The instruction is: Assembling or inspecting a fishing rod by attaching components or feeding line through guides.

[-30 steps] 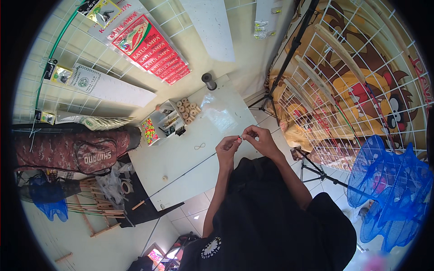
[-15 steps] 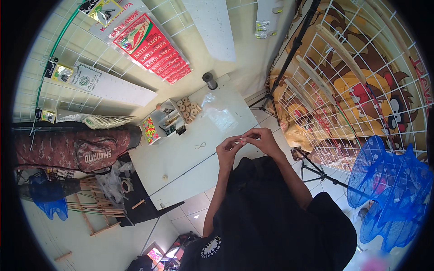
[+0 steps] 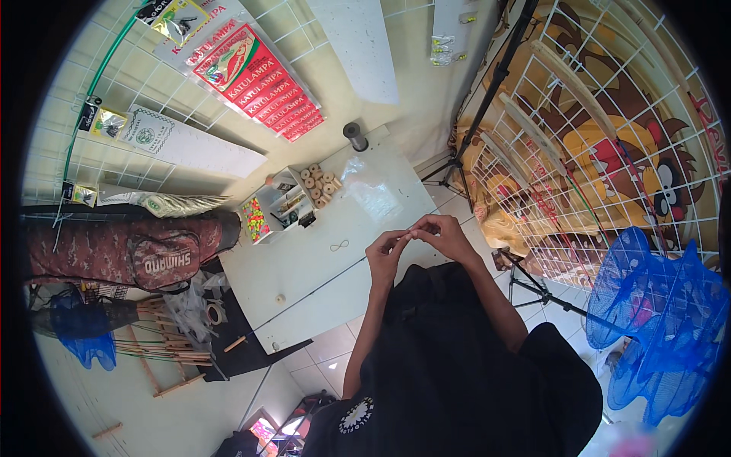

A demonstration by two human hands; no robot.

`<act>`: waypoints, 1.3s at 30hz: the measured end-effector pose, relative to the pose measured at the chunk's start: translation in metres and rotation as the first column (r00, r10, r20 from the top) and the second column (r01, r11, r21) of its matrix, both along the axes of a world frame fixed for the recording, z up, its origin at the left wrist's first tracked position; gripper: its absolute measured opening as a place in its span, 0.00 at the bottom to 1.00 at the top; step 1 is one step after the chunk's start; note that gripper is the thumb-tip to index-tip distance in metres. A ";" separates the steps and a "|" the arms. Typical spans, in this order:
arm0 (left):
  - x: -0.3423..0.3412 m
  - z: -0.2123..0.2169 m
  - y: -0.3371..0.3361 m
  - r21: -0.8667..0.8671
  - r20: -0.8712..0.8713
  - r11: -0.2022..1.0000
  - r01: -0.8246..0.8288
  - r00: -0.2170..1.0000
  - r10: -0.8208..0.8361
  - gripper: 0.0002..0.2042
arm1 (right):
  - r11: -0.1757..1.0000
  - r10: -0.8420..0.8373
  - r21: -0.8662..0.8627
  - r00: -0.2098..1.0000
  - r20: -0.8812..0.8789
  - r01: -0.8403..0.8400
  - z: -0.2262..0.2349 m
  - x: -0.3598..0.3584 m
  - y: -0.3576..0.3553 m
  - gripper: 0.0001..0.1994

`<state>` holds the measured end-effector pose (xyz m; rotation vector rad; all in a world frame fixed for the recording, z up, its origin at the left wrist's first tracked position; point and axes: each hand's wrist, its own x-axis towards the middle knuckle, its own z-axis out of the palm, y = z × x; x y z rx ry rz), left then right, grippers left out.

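My left hand point(image 3: 386, 250) and my right hand point(image 3: 444, 237) meet fingertip to fingertip above the near right edge of the white table point(image 3: 304, 263). Both are pinched closed, and whatever lies between the fingertips is too small to make out. Beyond my left hand, a small twisted loop of thin cord point(image 3: 339, 245) lies on the tabletop. A thin dark rod point(image 3: 312, 290) with a wooden handle point(image 3: 234, 344) runs slantwise along the table's near side, passing close to my left hand. Beside the rod sits one small pale spool point(image 3: 279, 299).
At the table's back stand a divided box point(image 3: 263, 238) of small bright parts, several wooden spools point(image 3: 320, 185), clear plastic bags point(image 3: 371, 190) and a dark cylinder point(image 3: 354, 137). A camouflage rod bag point(image 3: 129, 247) lies left. Blue nets point(image 3: 655, 327) and a black tripod point(image 3: 533, 286) stand right.
My fingertips have drawn slightly closer together, and the small gap between them has narrowed. The view has shifted very slightly; the things on the table stay put.
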<state>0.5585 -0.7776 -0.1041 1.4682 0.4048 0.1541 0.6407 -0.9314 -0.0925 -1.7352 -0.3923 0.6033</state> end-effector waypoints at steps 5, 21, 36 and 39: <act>0.001 -0.013 0.002 0.250 0.079 0.968 -0.002 0.997 -0.018 0.06 | 0.999 -0.016 0.040 0.997 -0.070 0.019 0.000 -0.001 0.002 0.09; 0.003 0.004 0.020 -0.129 0.081 0.992 -0.005 0.997 0.016 0.09 | 0.999 -0.002 -0.045 0.981 0.192 0.011 0.002 0.002 -0.006 0.08; 0.034 0.032 -0.011 -0.437 0.236 0.899 0.032 0.969 0.080 0.09 | 0.993 -0.084 -0.058 0.963 0.257 0.102 0.017 0.003 -0.009 0.07; 0.034 0.026 -0.009 0.137 0.174 0.974 0.182 0.963 -0.204 0.09 | 0.990 -0.064 -0.102 0.950 0.306 0.100 0.017 0.005 -0.014 0.07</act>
